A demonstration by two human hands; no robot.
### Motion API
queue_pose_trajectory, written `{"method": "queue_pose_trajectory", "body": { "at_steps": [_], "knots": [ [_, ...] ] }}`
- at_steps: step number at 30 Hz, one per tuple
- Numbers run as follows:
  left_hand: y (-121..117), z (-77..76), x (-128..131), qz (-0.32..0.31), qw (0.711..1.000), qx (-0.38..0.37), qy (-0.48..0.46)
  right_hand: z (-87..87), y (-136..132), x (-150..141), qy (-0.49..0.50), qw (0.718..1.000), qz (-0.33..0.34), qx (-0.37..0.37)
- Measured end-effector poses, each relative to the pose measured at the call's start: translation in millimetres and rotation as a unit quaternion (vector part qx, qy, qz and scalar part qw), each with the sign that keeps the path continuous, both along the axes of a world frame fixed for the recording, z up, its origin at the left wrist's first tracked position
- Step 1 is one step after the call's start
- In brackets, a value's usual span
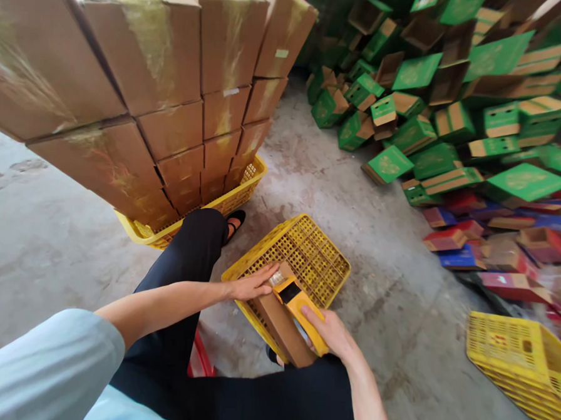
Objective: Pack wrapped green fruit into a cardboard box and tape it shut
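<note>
My right hand [331, 332] is wrapped round a yellow tape dispenser [308, 321] with a black part near its front end. The dispenser lies along the top of a narrow brown cardboard box [277, 326]. Fingers stretched out, my left hand [253, 285] rests flat on the box's far end, beside a shiny clear patch that looks like tape. Beneath the box stands an upturned yellow plastic crate [323, 253] with a grid of holes. The box's near end is by my right thigh, and the dispenser partly hides its top.
At the left, taped cardboard boxes [168, 60] are stacked high in a yellow crate [256, 177]. Green cartons [413, 138] and red-and-blue cartons [466, 254] are heaped at the right. Nested yellow crates [508, 350] stand at the lower right. Something red [201, 356] shows beneath me.
</note>
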State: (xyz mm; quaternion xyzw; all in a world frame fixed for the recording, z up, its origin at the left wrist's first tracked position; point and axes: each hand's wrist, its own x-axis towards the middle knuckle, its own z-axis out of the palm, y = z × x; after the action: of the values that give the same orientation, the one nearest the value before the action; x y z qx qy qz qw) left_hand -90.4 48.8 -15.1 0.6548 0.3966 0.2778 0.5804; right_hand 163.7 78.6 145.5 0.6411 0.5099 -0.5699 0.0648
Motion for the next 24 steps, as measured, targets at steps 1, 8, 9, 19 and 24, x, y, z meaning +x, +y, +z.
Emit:
{"method": "queue_pose_trajectory", "body": {
  "at_steps": [1,8,9,19,24],
  "knots": [
    [-1,1.6,-1,-0.002,1.0,0.005,0.01,-0.9,0,0,0.002,1.0,-0.002,0.002],
    [-1,26.2,-11,-0.048,0.972,0.194,0.12,-11.0,-1,0,0.019,1.0,-0.009,-0.005],
    [1,28.9,-12,-0.072,0.964,0.226,0.123,-10.9,-2,0,0.016,1.0,-0.006,-0.003],
    [3,14.9,-7,-0.11,0.891,0.376,0.231,-2.0,-9,-1,0.017,1.0,0.021,0.003],
    [3,15.2,-2,-0.113,0.872,0.401,0.258,4.7,-20,23,0.0,1.0,0.014,-0.009]
  ]
}}
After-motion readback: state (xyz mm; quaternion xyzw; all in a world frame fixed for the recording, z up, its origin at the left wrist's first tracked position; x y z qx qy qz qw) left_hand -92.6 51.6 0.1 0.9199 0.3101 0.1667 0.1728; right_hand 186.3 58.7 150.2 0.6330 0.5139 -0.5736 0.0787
